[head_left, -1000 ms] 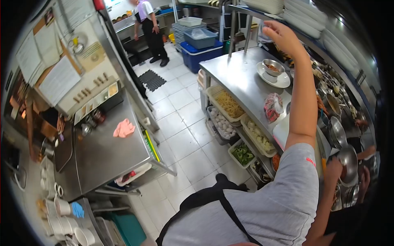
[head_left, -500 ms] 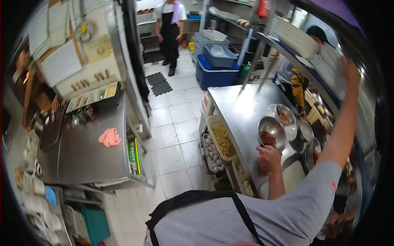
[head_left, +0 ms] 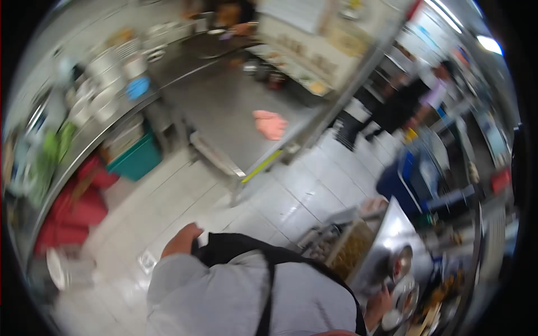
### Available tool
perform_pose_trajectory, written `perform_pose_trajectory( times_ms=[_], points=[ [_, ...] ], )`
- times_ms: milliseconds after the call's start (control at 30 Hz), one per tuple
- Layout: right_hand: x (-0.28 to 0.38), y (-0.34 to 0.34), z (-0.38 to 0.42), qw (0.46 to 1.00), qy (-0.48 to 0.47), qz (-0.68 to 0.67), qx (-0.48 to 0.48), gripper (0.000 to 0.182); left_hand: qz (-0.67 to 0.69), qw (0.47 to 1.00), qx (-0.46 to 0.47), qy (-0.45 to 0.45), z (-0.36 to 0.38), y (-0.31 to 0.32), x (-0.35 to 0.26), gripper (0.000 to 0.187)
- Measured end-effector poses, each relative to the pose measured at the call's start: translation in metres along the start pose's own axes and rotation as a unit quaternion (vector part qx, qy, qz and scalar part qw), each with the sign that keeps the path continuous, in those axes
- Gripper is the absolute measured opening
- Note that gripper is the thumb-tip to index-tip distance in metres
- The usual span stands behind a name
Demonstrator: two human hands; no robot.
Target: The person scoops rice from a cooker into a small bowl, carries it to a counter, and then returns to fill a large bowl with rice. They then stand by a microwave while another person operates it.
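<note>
On the left side of the grey-shirted body, my left hand (head_left: 188,235) hangs over the tiled floor beside the black apron. It is small and smeared, so its fingers cannot be read. My right hand (head_left: 379,305) is low at the right, over the steel counter (head_left: 386,238) and close to several bowls. A metal bowl (head_left: 401,263) with something red in it lies just above this hand, and a white dish (head_left: 404,292) is beside it. Blur hides whether the hand grips anything.
A steel table (head_left: 207,106) bears a pink cloth (head_left: 270,124). Below the left counter are a teal bin (head_left: 134,159) and red sacks (head_left: 78,207). A person (head_left: 403,103) in a black apron stands at the upper right. A noodle tray (head_left: 350,249) sits under the right counter.
The view has swung left and is blurred. An arm that was raised to the stacked plates is no longer up there. A hand now shows at the body's left side.
</note>
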State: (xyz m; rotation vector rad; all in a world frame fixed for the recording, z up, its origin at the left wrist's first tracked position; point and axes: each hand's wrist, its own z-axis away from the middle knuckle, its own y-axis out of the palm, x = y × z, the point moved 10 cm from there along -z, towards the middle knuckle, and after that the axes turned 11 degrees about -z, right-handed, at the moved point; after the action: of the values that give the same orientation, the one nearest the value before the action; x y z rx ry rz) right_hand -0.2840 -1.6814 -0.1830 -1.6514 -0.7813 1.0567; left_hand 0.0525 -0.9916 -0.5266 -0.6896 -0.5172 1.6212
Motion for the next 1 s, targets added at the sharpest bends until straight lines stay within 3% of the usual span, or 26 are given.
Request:
perform_pose_trajectory(
  times_ms=[33, 67, 133, 200, 333, 433, 500, 600, 700, 733, 833, 867, 933, 1000],
  points=[
    [-0.068, 0.062, 0.021, 1.000, 0.007, -0.009, -0.015, 0.037, 0.027, 0.999, -0.045, -0.005, 0.017, -0.013, -0.004, 0.050],
    [-0.065, 0.060, 0.003, 0.999, 0.025, -0.017, 0.012, 0.036, 0.050, 0.995, 0.084, -0.035, 0.021, 0.004, -0.001, 0.050],
    [-0.028, 0.017, -0.052, 0.997, 0.062, -0.033, 0.043, 0.036, 0.066, 0.993, 0.093, -0.013, 0.021, 0.021, 0.000, 0.053],
    [0.022, -0.040, -0.110, 0.997, 0.046, -0.062, 0.027, 0.035, 0.157, 0.973, 0.166, -0.033, 0.070, 0.014, -0.006, 0.060],
    [0.135, -0.169, -0.193, 0.987, -0.072, -0.140, -0.038, 0.034, 0.263, 0.915, 0.297, -0.076, 0.136, 0.022, 0.012, 0.074],
    [0.232, -0.275, -0.215, 0.956, -0.205, -0.197, -0.069, 0.033, 0.443, 0.817, 0.343, -0.137, 0.124, 0.064, 0.079, 0.078],
    [0.300, -0.346, -0.208, 0.916, -0.321, -0.229, -0.081, 0.032, 0.497, 0.827, 0.228, -0.130, 0.126, 0.044, 0.136, 0.077],
    [0.395, -0.447, -0.168, 0.791, -0.545, -0.268, -0.077, 0.032, 0.547, 0.832, 0.017, -0.087, 0.158, -0.025, 0.219, 0.074],
    [0.489, -0.507, -0.120, 0.577, -0.751, -0.314, -0.062, 0.031, 0.706, 0.700, -0.106, -0.024, 0.211, -0.092, 0.275, 0.067],
    [0.525, -0.519, -0.110, 0.514, -0.784, -0.342, -0.066, 0.031, 0.731, 0.668, -0.130, 0.041, 0.231, -0.121, 0.281, 0.068],
    [0.676, -0.547, -0.072, 0.326, -0.805, -0.484, -0.108, 0.044, 0.779, 0.558, -0.145, 0.247, 0.298, -0.211, 0.277, 0.071],
    [0.713, -0.557, -0.055, 0.226, -0.768, -0.580, -0.151, 0.052, 0.784, 0.523, -0.126, 0.311, 0.314, -0.229, 0.274, 0.074],
    [0.786, -0.573, -0.023, 0.153, -0.748, -0.634, -0.126, 0.054, 0.777, 0.446, -0.089, 0.435, 0.345, -0.262, 0.274, 0.080],
    [0.843, -0.588, 0.004, 0.132, -0.722, -0.672, -0.101, 0.054, 0.818, 0.410, -0.163, 0.370, 0.360, -0.269, 0.302, 0.085]
  ],
)
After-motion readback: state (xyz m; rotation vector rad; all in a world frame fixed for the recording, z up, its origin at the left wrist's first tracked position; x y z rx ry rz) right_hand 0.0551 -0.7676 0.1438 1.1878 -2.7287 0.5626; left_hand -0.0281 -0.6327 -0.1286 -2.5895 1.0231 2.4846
